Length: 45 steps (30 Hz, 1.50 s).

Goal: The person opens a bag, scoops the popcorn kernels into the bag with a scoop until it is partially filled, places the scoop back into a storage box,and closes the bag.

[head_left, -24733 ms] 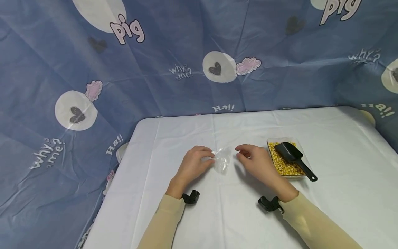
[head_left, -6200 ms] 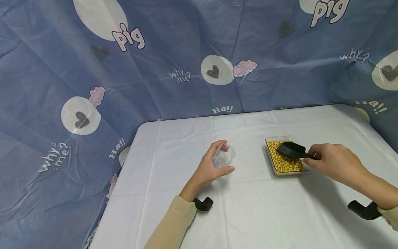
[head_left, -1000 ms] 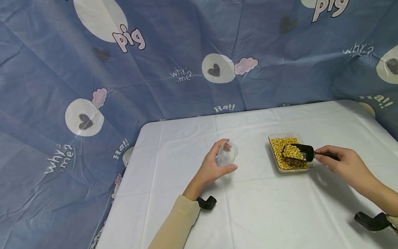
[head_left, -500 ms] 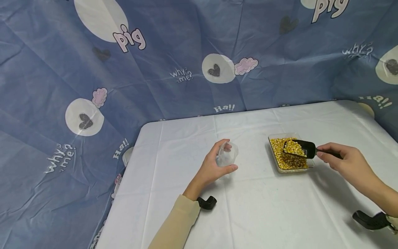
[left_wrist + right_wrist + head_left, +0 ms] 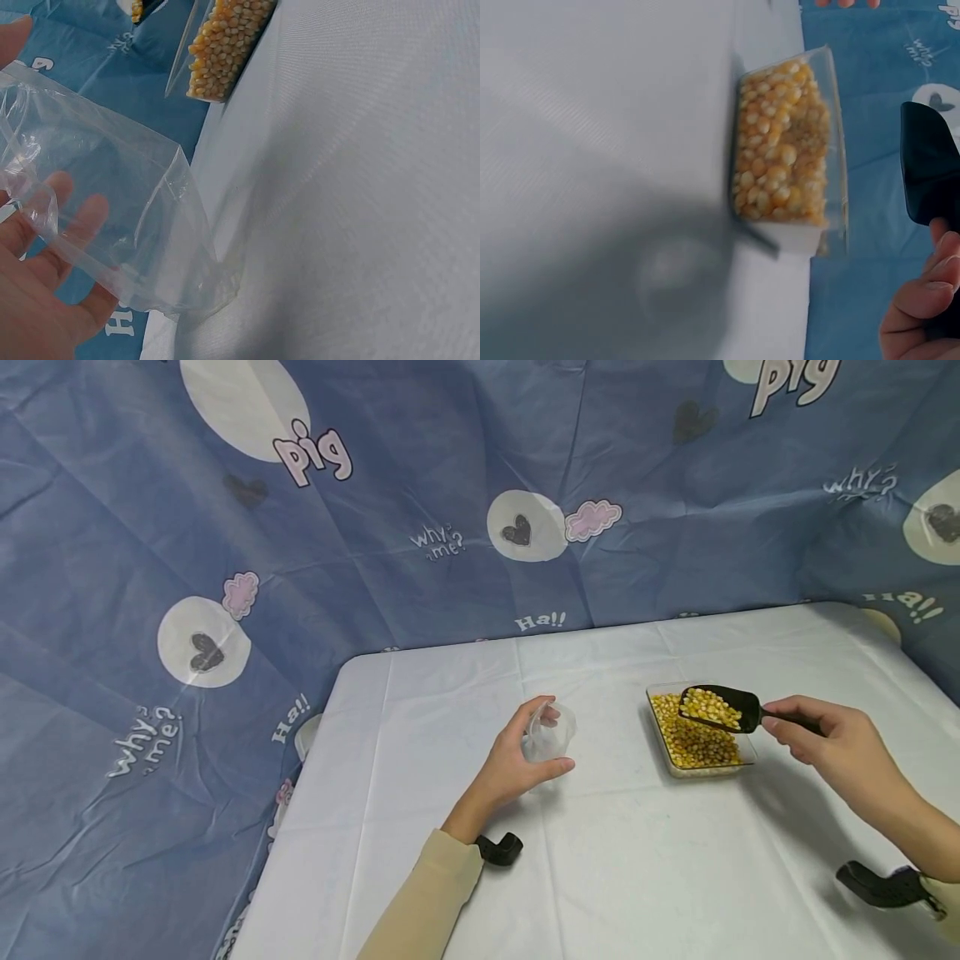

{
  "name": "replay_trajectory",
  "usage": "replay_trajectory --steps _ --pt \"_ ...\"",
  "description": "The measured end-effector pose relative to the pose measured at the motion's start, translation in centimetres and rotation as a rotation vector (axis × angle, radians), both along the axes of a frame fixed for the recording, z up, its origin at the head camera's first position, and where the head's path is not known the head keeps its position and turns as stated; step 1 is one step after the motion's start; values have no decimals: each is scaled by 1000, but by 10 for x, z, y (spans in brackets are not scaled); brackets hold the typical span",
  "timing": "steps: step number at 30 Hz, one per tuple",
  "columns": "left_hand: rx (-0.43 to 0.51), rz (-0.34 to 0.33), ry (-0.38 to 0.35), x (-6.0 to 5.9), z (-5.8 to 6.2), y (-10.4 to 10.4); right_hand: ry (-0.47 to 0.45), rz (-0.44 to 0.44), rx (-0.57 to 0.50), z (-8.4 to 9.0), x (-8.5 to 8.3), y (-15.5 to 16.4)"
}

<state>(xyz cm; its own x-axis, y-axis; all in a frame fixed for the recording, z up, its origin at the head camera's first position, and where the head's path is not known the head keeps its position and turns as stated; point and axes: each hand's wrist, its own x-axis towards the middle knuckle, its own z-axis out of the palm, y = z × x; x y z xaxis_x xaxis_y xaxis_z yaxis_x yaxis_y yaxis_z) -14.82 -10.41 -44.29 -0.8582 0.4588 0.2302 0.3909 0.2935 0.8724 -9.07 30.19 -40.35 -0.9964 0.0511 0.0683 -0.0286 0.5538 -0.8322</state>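
Observation:
My left hand [image 5: 517,760] grips a small clear plastic bag [image 5: 549,739], mouth held open, standing on the white table; the left wrist view shows the bag [image 5: 105,217] against my palm and fingers [image 5: 45,300]. My right hand [image 5: 825,747] holds the handle of a black scoop [image 5: 718,707] heaped with yellow corn kernels, lifted just above a clear rectangular tray [image 5: 660,747] of kernels. The right wrist view shows the tray [image 5: 836,150] below, the scoop's [image 5: 928,172] black underside and my fingers [image 5: 919,307] on its handle.
The white-clothed table [image 5: 637,877] runs to a left edge and a far edge against a blue printed cloth backdrop [image 5: 375,502]. Black wrist camera mounts [image 5: 498,849] sit at both sleeves. A white object [image 5: 306,737] peeks out beyond the table's left edge.
My right hand has raised the loaded scoop out of the kernels, up and slightly left above the tray. My left hand and the bag have stayed put.

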Motion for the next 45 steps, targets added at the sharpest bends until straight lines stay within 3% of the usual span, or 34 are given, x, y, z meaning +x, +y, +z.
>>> replay_trajectory --steps 23,37,45 --pt "-1 14 0 -1 -2 -3 93 65 -179 18 -10 -38" --pt "5 -7 49 -3 -3 -2 85 136 -239 21 -17 -66" --pt "-8 0 81 -2 -3 -1 34 170 -228 22 -20 -80"
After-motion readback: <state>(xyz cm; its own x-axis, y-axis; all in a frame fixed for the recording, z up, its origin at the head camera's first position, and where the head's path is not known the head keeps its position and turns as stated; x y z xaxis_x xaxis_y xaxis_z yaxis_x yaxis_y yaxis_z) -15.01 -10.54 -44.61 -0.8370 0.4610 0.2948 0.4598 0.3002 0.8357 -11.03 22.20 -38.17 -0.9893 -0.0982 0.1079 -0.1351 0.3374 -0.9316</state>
